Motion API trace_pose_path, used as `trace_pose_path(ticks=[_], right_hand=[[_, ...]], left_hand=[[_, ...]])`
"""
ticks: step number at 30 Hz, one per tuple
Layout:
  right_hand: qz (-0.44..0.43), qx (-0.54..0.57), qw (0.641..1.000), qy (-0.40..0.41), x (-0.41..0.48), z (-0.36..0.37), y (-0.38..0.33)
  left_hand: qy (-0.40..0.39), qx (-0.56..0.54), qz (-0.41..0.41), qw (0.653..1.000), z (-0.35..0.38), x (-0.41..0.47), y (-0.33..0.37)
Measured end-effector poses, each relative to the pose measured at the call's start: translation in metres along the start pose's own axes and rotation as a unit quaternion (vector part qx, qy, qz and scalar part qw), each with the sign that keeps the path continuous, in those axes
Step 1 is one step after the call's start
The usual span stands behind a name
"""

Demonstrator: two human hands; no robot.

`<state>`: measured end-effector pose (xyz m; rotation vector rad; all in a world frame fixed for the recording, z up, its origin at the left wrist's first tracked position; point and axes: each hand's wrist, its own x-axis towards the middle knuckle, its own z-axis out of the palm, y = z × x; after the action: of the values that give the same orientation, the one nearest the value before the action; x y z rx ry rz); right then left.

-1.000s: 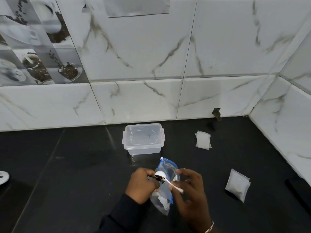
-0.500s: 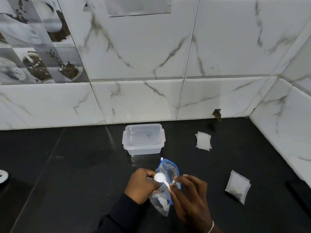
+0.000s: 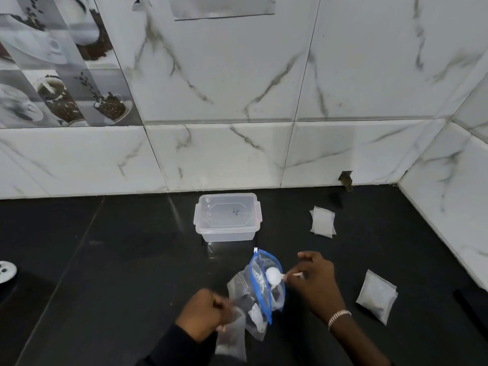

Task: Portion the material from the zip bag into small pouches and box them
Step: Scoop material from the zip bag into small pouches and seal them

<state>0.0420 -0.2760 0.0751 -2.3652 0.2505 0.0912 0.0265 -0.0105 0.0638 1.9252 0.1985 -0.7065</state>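
A clear zip bag with a blue zip rim stands open on the black counter, white material showing low inside it. My right hand pinches the handle of a small white spoon, whose bowl sits at the bag's mouth. My left hand, to the bag's left, grips a small translucent pouch that hangs blurred below my fist. Behind the bag stands a clear plastic box with its lid on.
A small stack of empty pouches lies at the back right, and another pouch stack lies to the right of my right hand. Marble tile walls close off the back and right. A white round object sits at the left edge.
My hands have drawn apart. The right hand moved right and turned the spoon bowl toward the bag's mouth. The left hand dropped down-left, now holding a pouch clear of the bag.
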Motion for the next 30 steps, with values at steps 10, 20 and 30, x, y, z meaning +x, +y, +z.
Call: trace_pose_path(ticks=[10, 20, 30], right_hand=[[0.010, -0.074, 0.976, -0.204, 0.047, 0.051, -0.008], [-0.146, -0.220, 0.933, -0.244, 0.042, 0.067, 0.004], [-0.085, -0.093, 0.969, -0.211, 0.056, 0.040, 0.009]], left_hand=[[-0.095, -0.181, -0.119, 0.972, 0.040, 0.021, -0.032], [-0.038, -0.258, -0.116, 0.958, 0.053, 0.031, -0.028], [-0.039, -0.285, -0.084, 0.954, 0.048, 0.031, -0.019]])
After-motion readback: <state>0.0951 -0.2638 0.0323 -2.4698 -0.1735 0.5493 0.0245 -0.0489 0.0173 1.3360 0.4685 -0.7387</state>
